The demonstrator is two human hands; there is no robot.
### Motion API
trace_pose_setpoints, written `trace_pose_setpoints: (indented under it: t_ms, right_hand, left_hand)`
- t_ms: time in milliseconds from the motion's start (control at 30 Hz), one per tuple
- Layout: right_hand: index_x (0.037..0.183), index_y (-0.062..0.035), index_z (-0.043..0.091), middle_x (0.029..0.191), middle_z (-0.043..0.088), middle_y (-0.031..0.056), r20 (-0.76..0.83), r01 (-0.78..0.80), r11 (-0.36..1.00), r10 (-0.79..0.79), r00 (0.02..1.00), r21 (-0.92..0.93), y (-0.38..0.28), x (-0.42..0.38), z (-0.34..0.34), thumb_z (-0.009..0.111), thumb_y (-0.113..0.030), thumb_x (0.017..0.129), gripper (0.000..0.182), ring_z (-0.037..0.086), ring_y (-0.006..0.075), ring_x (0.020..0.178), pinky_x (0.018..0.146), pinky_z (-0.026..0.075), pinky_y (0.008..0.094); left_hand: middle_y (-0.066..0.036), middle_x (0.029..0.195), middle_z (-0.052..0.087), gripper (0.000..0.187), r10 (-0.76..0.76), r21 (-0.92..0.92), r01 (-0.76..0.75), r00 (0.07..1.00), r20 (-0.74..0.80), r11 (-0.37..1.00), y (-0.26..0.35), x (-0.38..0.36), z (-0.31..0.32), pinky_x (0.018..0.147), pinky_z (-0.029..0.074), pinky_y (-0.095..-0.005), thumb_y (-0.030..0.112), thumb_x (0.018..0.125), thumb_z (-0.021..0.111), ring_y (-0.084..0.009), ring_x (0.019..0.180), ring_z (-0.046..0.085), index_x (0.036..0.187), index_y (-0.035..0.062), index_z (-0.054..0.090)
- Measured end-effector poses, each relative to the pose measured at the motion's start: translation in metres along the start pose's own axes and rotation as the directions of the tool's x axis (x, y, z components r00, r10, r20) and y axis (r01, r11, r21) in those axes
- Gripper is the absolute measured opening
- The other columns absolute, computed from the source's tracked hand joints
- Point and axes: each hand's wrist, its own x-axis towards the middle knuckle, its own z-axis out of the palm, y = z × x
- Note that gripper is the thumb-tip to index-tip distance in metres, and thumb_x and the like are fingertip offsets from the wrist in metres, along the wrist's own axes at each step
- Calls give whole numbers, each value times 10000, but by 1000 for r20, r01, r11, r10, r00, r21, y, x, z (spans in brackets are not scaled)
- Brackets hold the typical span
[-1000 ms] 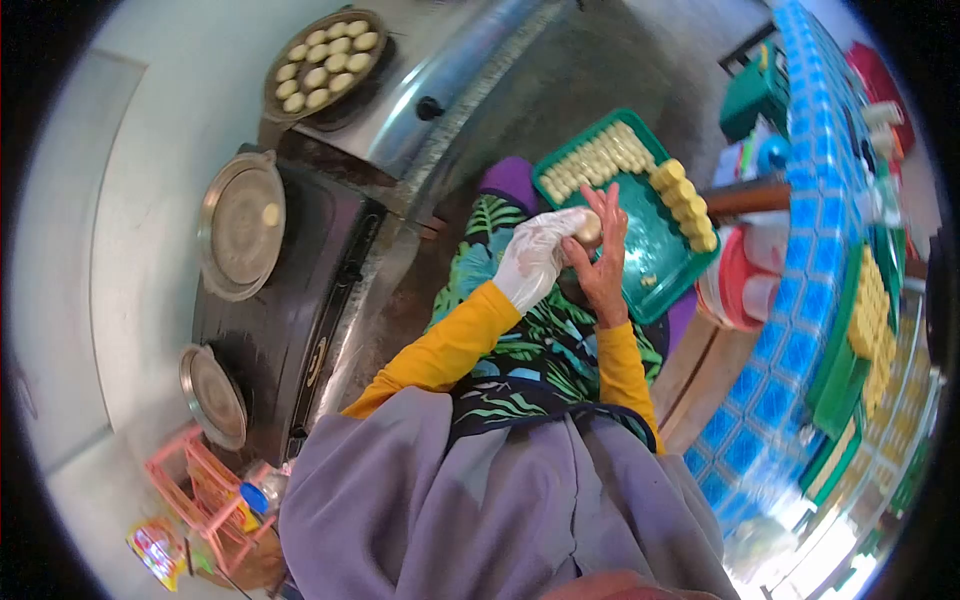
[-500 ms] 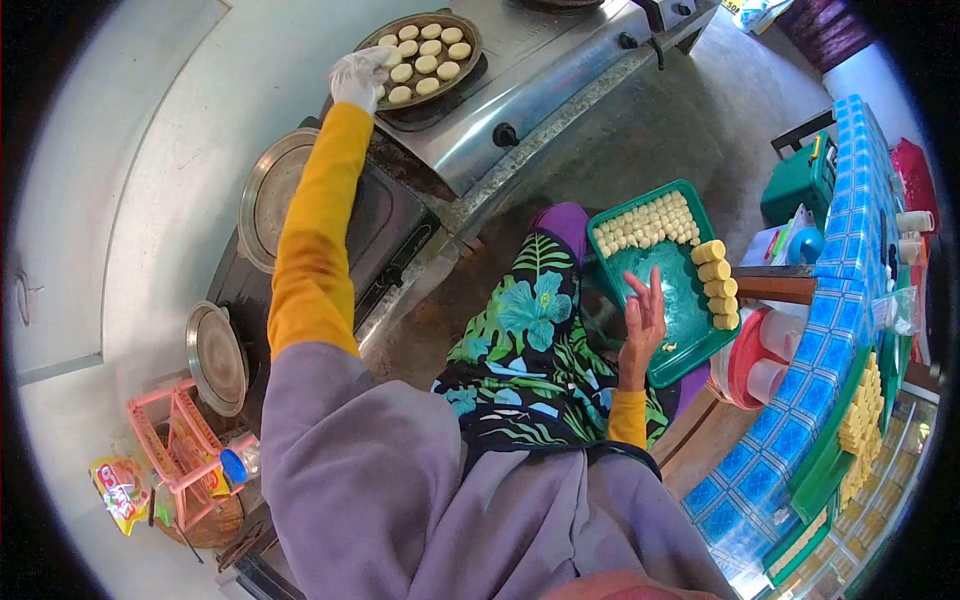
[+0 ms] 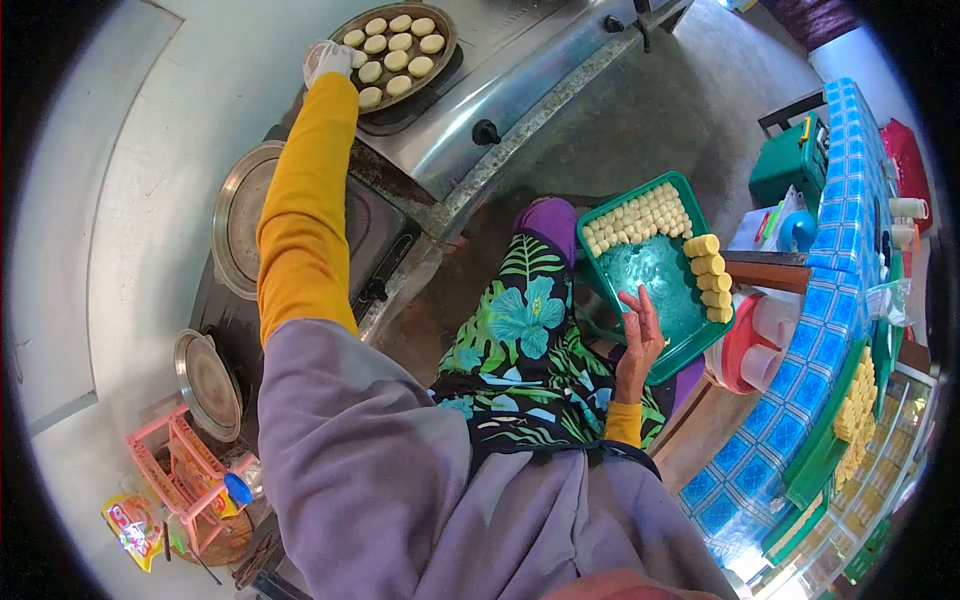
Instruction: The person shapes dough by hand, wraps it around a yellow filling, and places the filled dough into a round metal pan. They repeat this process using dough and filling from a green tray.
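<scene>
My left hand (image 3: 330, 62), in a thin clear glove, is at the left side of the round pan (image 3: 449, 62). Its fingers are bunched at a pale dough round (image 3: 358, 60) by the rim, partly covering it. Several more flat dough rounds (image 3: 400, 42) lie spaced out in the pan. My bare right hand (image 3: 640, 345) is open over the near edge of the green tray (image 3: 655, 290), fingers raised and holding nothing. Small dough balls (image 3: 640, 213) fill the tray's far end, and thicker yellow cylinders (image 3: 708, 268) line its right side.
The pan sits on a steel stove (image 3: 450, 130) with a black knob (image 3: 486, 132). Metal lids (image 3: 237, 220) lie on and beside a dark burner to the left. A pink rack (image 3: 180, 470) stands lower left. On the right is a table with blue checked cloth (image 3: 765, 440).
The view has shifted slightly, so the pan appears farther up and left. My left hand stays at the pan's left side. My right hand stays open over the tray, its fingers slightly more bent.
</scene>
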Motion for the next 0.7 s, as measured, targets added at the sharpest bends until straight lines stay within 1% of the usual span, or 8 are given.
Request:
trace_pose_setpoints:
  t_ms: [100,133,167,300,367,500,567,700]
  right_hand:
    - [1389,17,536,1183,657,146,-5,2,1000,-2,1000,-8,3,1,0,625,-260,960,518,595,215,1128,1039,407,369]
    - [1382,10,546,1176,659,134,-2,3,1000,-3,1000,-11,5,2,-1,625,-252,961,503,595,205,1116,1029,411,360]
    - [1376,3,556,1170,662,123,1,5,1000,-5,1000,-13,6,3,-1,625,-245,961,488,595,195,1105,1019,415,351]
    - [1371,-4,564,1163,664,111,1,-38,999,38,999,-27,4,4,0,625,-237,963,474,593,182,1088,996,421,337]
    - [1363,-7,573,1160,665,103,5,-35,999,35,999,-17,3,5,-1,628,-239,964,464,590,176,1084,978,425,330]
    - [1353,-6,579,1147,672,109,-8,-34,999,34,999,-28,-1,4,-6,628,-251,967,459,599,182,1085,996,425,337]
    - [1345,-1,581,1129,681,118,-25,-34,999,33,999,-20,0,3,-8,625,-263,972,458,611,192,1083,1014,427,349]
    - [1340,9,580,1114,688,125,-37,-34,999,34,999,-10,3,1,-11,621,-270,976,460,619,201,1082,1025,430,360]
  left_hand:
    - [-99,878,710,203,388,262,-337,905,-175,905,-18,10,3,660,537,-389,252,899,618,-251,686,674,928,86,730]
    - [-99,903,698,161,-37,-297,23,998,-42,955,1,3,-21,677,534,-400,219,881,632,-264,721,668,944,98,716]
    - [-99,927,685,136,-330,-676,436,898,290,594,12,-1,-35,694,530,-410,187,864,645,-276,756,662,960,109,702]
    - [-91,955,666,158,-234,-692,347,938,256,633,-13,24,6,761,518,-428,192,874,641,-289,873,640,1014,129,678]
    - [-87,978,669,172,-40,-353,123,972,233,928,9,0,-38,810,508,-426,190,890,623,-290,974,624,1037,111,664]
    - [-131,846,708,322,39,-237,-40,999,-7,971,2,0,-27,715,550,-363,354,913,582,-245,754,702,866,44,653]
    - [-179,932,716,330,319,270,-228,874,-367,935,9,-14,-36,772,545,-395,335,933,533,-277,856,706,867,43,673]
    - [-209,995,707,296,291,97,-275,921,-258,957,6,4,-13,800,541,-424,281,943,488,-310,933,694,918,55,678]
